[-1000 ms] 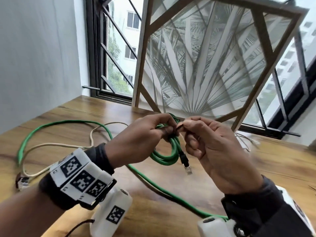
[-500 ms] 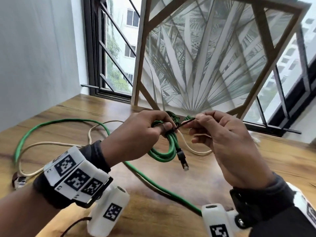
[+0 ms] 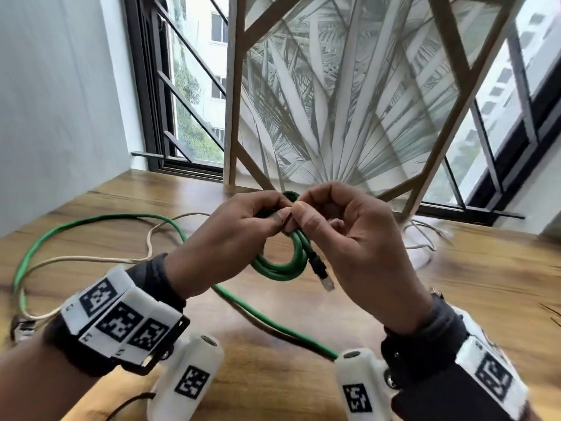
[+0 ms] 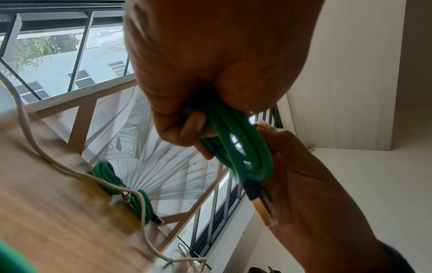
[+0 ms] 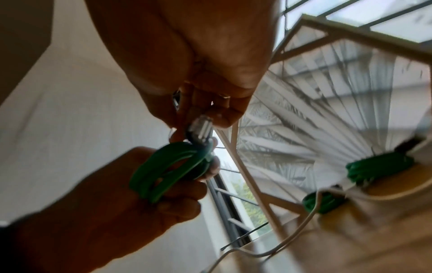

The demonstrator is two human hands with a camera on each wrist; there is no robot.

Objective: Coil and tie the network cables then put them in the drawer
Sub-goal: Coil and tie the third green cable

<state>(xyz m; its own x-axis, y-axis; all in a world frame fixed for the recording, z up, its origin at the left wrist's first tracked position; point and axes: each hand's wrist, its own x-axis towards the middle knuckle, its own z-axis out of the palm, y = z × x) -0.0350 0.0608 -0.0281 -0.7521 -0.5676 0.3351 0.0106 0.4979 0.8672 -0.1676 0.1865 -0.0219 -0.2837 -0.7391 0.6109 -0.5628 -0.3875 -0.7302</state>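
Nearest the head camera: both wrists carry white bands with black-and-white markers, dark sleeves beneath.

Left hand above the wooden table, fingers curled round the top of a small green coil. The left wrist view shows several turns of it bunched between thumb and fingers. Right hand meets it knuckle to knuckle, thumb and forefinger pinching something dark at the top of the coil; too small to name. The two hands hide the binding point from the head camera.

The coil's black-booted plug hangs free below, just beside the right palm. In the right wrist view its clear tip lies against the right fingers.

A loose green cable runs from under the left hand, sweeps left across the table in a wide arc, and returns toward the near edge between the wrists. A cream cable winds beside and across it; a plug lies at the far left edge, blurred.

Further back: a wood-framed panel with a palm-leaf print stands on the table, leaning toward the window. Thin white wire loops at its right foot.

Wrist views only: a second bundle of green coils lies on the table at the panel's base, with a white cable draped over it. The head camera catches only a green sliver of this behind the knuckles. The right wrist view shows it as two green lumps, blurred.

No drawer appears in any view.
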